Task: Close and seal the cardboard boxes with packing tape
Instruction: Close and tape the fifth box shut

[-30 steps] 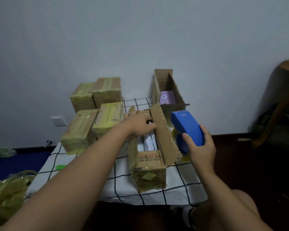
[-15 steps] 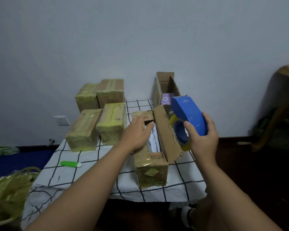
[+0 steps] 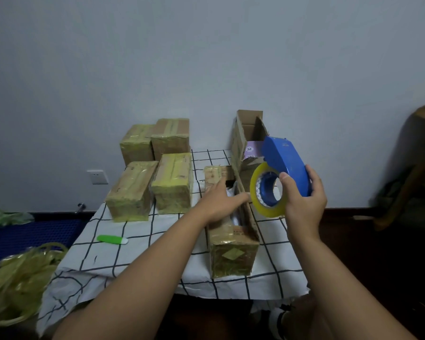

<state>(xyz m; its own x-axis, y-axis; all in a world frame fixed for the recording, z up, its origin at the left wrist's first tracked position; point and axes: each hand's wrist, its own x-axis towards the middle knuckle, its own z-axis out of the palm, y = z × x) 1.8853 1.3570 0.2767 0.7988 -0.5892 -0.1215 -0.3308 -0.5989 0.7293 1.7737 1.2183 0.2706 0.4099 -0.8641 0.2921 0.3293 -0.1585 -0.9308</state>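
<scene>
**Dispenser raised, left hand on the flaps**

Since a second ago the right hand [image 3: 304, 200] has lifted the blue tape dispenser [image 3: 286, 163] from beside the box up to the height of the far carton, and the left hand [image 3: 221, 202] has slid back along the open box toward the person.

Nearest the person, a heap of crumpled yellowish tape [image 3: 17, 283] lies at lower left, off the worktop [image 3: 157, 273], which wears a white cloth with a black grid. On the cloth, a small green cutter [image 3: 112, 239] lies by itself, left of the left forearm.

At the front of the worktop stands the long open cardboard box [image 3: 233, 253], its near end patched with old tape. The left hand lies over its top with fingers stretched out and flat, pressing on the flaps; something white shows inside beneath it. The right long flap [image 3: 245, 197] stands tilted outward.

Just right of that flap, the right hand grasps the dispenser, fingers wrapped round its blue shell, thumb on the front. The yellow tape roll [image 3: 268, 192] hangs in it, held in the air above the worktop.

Farther back, four taped boxes [image 3: 172, 182] sit grouped at left. A second open carton [image 3: 248, 141] stands by the wall [image 3: 206, 57], partly hidden by the dispenser.
</scene>
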